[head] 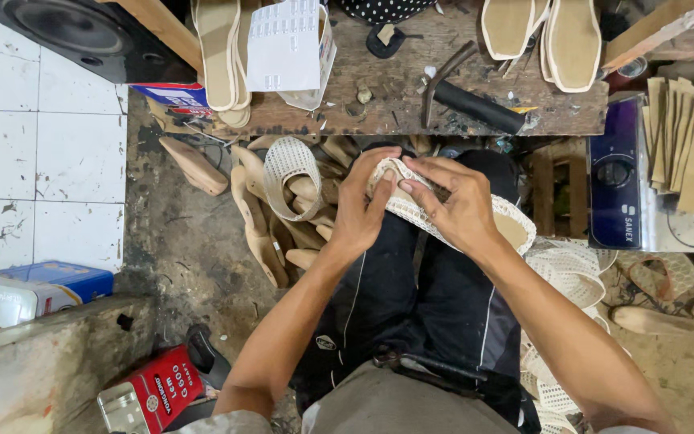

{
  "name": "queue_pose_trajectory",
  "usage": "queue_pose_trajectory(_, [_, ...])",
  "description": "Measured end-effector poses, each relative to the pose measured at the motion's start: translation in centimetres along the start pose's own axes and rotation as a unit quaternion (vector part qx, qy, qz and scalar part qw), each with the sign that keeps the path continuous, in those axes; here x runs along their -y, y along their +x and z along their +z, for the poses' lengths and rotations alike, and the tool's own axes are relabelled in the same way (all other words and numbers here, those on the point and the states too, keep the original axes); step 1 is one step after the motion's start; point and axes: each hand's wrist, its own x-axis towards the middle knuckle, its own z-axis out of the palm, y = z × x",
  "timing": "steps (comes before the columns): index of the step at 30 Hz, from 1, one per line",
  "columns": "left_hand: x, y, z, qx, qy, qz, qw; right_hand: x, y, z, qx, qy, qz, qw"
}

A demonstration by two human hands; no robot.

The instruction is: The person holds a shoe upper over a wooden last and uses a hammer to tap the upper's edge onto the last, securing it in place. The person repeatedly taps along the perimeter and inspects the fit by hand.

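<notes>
Over my lap, both hands hold a shoe last covered with a white woven mesh upper [508, 221]. My left hand [363, 205] grips its toe end, thumb pressed on the mesh. My right hand [455, 205] lies across the middle of it, fingers curled over the top. The heel end sticks out to the right past my right hand. The part of the shoe under my palms is hidden.
A wooden workbench [395, 96] ahead carries a hammer [467, 100], beige insoles [222, 56] and more soles [556, 36]. Wooden lasts [255, 217] pile on the floor to the left, one wearing a mesh upper [287, 169]. White mesh uppers [572, 273] lie right. A red tin [158, 390] sits lower left.
</notes>
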Motion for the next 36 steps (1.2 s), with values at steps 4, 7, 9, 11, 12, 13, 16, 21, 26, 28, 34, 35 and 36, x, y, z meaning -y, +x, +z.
queue_pose_trajectory(4, [0.2, 0.2, 0.2, 0.002, -0.015, -0.013, 1.0, 0.2, 0.2, -0.1, 0.012, 0.014, 0.022, 1.0])
queue_pose_trajectory(7, [0.1, 0.2, 0.3, 0.005, -0.016, -0.014, 1.0, 0.3, 0.3, -0.3, 0.013, 0.018, 0.025, 0.999])
queue_pose_trajectory(9, [0.1, 0.2, 0.3, 0.007, -0.015, -0.023, 1.0, 0.3, 0.3, -0.2, 0.012, 0.03, 0.028, 0.999])
queue_pose_trajectory(11, [0.1, 0.2, 0.4, 0.008, -0.014, -0.027, 1.0, 0.2, 0.3, -0.2, 0.004, 0.043, 0.018, 0.999])
queue_pose_trajectory(12, [0.2, 0.2, 0.4, 0.007, -0.014, -0.029, 0.999, 0.1, 0.2, -0.1, 0.0, 0.049, 0.014, 0.999])
queue_pose_trajectory(13, [0.3, 0.2, 0.4, 0.006, -0.014, -0.03, 0.999, 0.0, 0.2, -0.1, -0.001, 0.052, 0.018, 0.998])
queue_pose_trajectory(16, [0.6, 0.2, 0.5, 0.006, -0.019, -0.021, 1.0, -0.1, 0.2, -0.2, -0.001, 0.061, 0.027, 0.998])
queue_pose_trajectory(21, [1.1, 0.3, 0.1, 0.024, -0.043, -0.019, 0.999, 0.1, 0.3, -0.5, 0.007, 0.063, -0.011, 0.998])
queue_pose_trajectory(26, [1.2, 0.4, -0.3, 0.029, -0.03, -0.005, 0.999, 0.2, 0.3, -0.6, 0.004, 0.04, -0.011, 0.999])
queue_pose_trajectory(28, [1.2, 0.4, -0.3, 0.02, -0.01, 0.003, 1.0, 0.2, 0.3, -0.6, 0.003, 0.041, -0.013, 0.999])
queue_pose_trajectory(34, [0.7, 0.3, -0.4, 0.026, 0.058, 0.04, 0.997, -0.1, 0.5, -1.0, 0.025, 0.049, 0.005, 0.998])
queue_pose_trajectory(35, [0.5, 0.3, -0.7, 0.048, 0.067, 0.042, 0.996, 0.0, 0.5, -1.0, 0.027, 0.049, 0.002, 0.998])
queue_pose_trajectory(36, [0.3, 0.3, -1.1, 0.069, 0.076, 0.045, 0.994, 0.0, 0.5, -1.1, 0.028, 0.049, -0.003, 0.998])
